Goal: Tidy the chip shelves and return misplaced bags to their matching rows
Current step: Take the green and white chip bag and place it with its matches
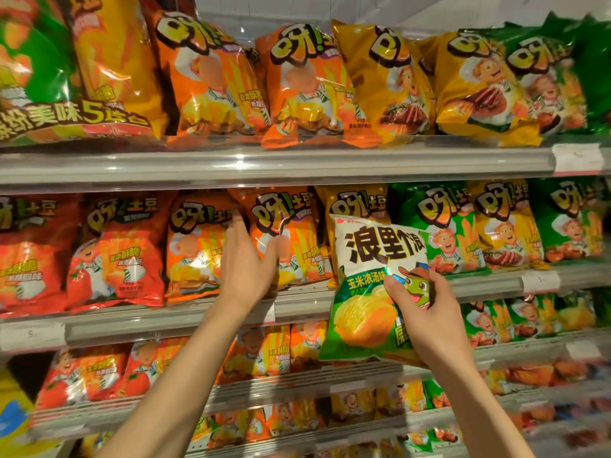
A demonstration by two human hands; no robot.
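Bag (370, 292) between right hand (426, 315) thumb and fingers (436, 285).

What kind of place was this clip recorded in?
Most likely a shop's snack aisle: tiered shelves packed with rows of chip bags, price tag holders on the shelf edges, and a white-and-green bag gripped in the right hand.

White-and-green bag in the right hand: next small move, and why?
Probably carry the white-and-green bag away from this shelf rather than slot it in. The right hand grips it in front of the middle shelf, where every visible row is a different brand in orange, yellow and green. No matching row shows here. The left hand rests open on an orange bag.
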